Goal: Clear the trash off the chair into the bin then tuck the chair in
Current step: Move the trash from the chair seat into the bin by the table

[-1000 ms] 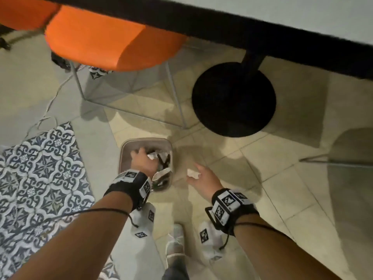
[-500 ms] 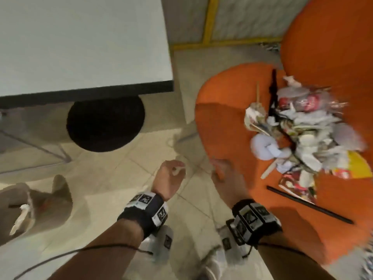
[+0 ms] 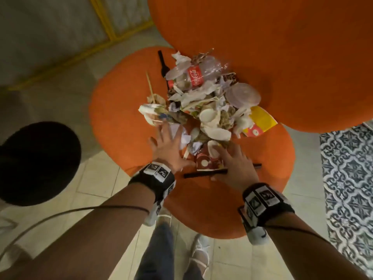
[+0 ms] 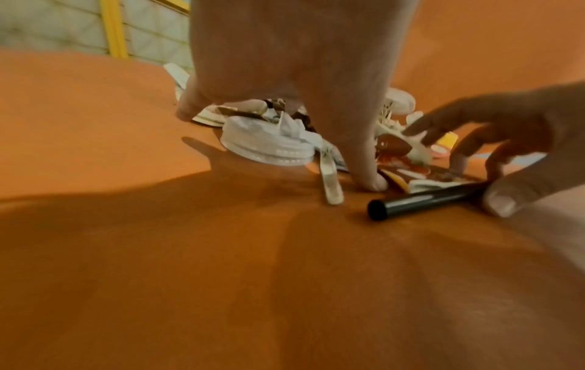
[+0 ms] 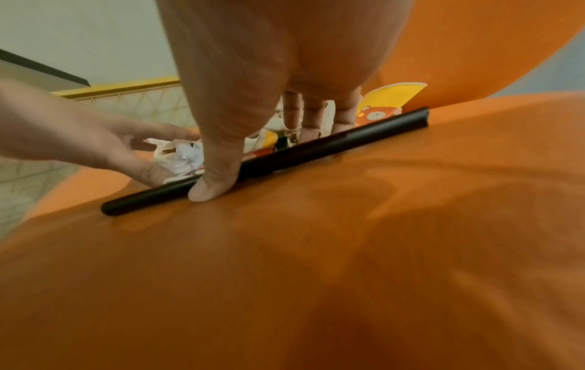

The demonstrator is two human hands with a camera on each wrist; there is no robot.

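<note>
An orange chair seat carries a heap of trash: crumpled paper, lids, wrappers and a crushed cola bottle. A black tube lies along the near edge of the heap. My left hand is spread flat over crumpled paper at the heap's near left, its thumb pressing on the seat beside a plastic knife. My right hand hovers over the tube. Its thumb touches the tube's near side and its straight fingers reach the wrappers beyond. The bin is out of view.
The chair's orange backrest rises behind the heap. A black round table base stands on the floor at left. Patterned tiles lie at right and a yellow rail at the far left. My legs and shoes are below the seat.
The view swung from the bin on the floor over to the chair. Both hands left the bin and came down onto the near edge of the trash heap.
</note>
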